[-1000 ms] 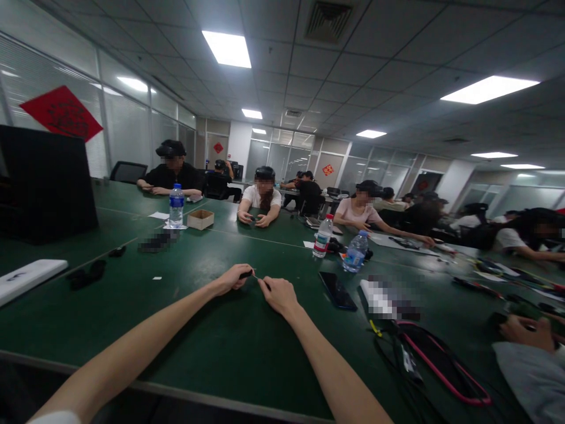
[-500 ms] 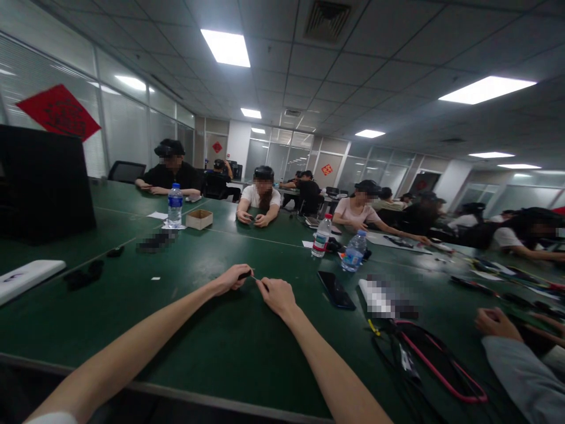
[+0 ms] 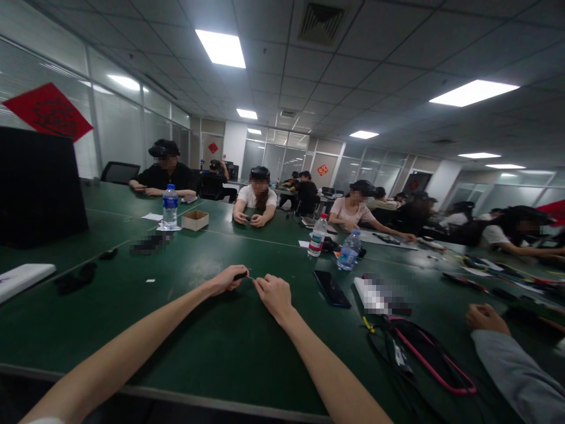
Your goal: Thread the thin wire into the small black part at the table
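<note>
Both my arms reach out over a green table [image 3: 212, 347]. My left hand [image 3: 226, 278] is closed in a pinch on a small black object [image 3: 241, 275]. My right hand [image 3: 272, 292] is closed too, its fingertips pinched at the other end of a thin piece that runs from the black object. The two hands nearly touch, resting low over the table top. What the small thing is I cannot make out.
A black phone [image 3: 332, 288], two water bottles [image 3: 316, 235] [image 3: 348, 250], a pink-edged black bag [image 3: 426, 353] and cables lie to the right. A neighbour's hand [image 3: 485, 319] rests at right. A cardboard box [image 3: 195, 219], a bottle [image 3: 169, 206] and several seated people are beyond.
My hands have stayed together, pinching the same small thing; the right hand has closed in slightly. The view has shifted a little, and the neighbour's hand at right has moved left.
</note>
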The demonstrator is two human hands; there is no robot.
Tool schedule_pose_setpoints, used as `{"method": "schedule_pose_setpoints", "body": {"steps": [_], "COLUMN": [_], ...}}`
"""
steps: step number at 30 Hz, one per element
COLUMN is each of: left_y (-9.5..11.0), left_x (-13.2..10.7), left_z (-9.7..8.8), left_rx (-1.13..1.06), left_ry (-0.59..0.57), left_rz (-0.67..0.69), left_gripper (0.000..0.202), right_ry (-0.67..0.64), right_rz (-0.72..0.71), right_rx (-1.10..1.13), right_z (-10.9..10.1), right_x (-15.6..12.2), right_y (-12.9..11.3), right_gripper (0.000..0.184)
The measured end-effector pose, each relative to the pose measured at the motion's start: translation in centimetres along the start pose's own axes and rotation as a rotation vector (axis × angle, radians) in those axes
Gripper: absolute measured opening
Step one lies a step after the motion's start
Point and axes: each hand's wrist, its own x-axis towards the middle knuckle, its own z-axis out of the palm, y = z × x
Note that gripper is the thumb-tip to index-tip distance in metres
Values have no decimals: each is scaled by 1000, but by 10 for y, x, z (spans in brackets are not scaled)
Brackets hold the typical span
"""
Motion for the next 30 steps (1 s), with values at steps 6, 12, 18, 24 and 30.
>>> {"method": "schedule_pose_setpoints", "body": {"steps": [6,12,18,24,30], "left_y": [0,-1,-1,0,-1], "left_x": [-1,0,1,1,-1], "left_z": [0,0,-1,1,0], "left_rx": [16,-18,-75,-5,60], "left_ry": [-12,31,86,92,25], "left_rz": [23,23,20,7,36], "left_gripper": [28,27,27,29,29], "right_ry": [6,19,-88,-163,-124], "right_rz": [-17,-56,-73,-54,-47], "right_rx": [14,-11,-3,25,0], "right_z": [1,-4,-10,-6,-8], "right_x": [0,1,1,1,-3], "right_y": [0,-3,-2,3,2], "right_gripper": [46,38,32,35,38]}}
